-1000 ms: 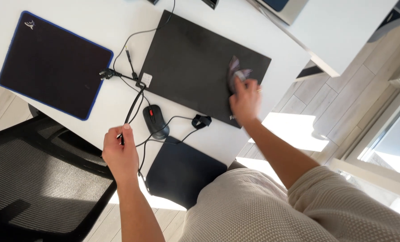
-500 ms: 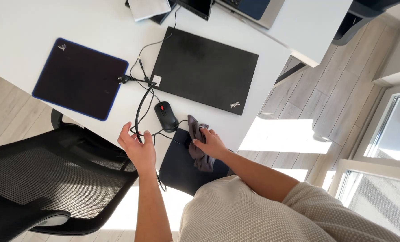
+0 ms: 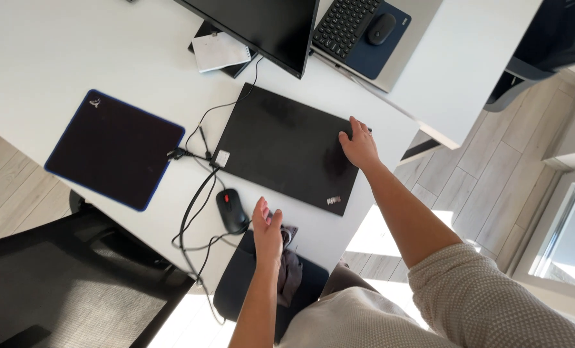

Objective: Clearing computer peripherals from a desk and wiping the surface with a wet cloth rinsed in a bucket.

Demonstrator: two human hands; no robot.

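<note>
A white desk (image 3: 75, 58) fills the upper left of the view, with pale wood-plank flooring (image 3: 487, 174) to the right and a black mesh office chair (image 3: 62, 290) at the lower left. A second white desk (image 3: 468, 58) adjoins it at the top right and bears a keyboard (image 3: 344, 19) and a dark mouse (image 3: 382, 29) on a blue pad. A black monitor (image 3: 262, 26) leans over the far edge, with a small white notepad (image 3: 220, 51) beside its base. At the desk's middle lies a closed black laptop (image 3: 281, 145); the right hand (image 3: 360, 145) rests flat on its far right corner, fingers spread and gripping nothing. To the left lies a black mouse pad with a blue border (image 3: 113, 148), apart from the laptop. Black cables (image 3: 194, 206) run from the laptop's near left corner down past a black corded mouse (image 3: 232, 211). The left hand (image 3: 268, 233) is open, fingers extended, just right of that mouse and over a grey cloth (image 3: 291, 267), which lies crumpled on a smaller dark pad (image 3: 242, 283) at the desk's near edge. No containers are in view.
</note>
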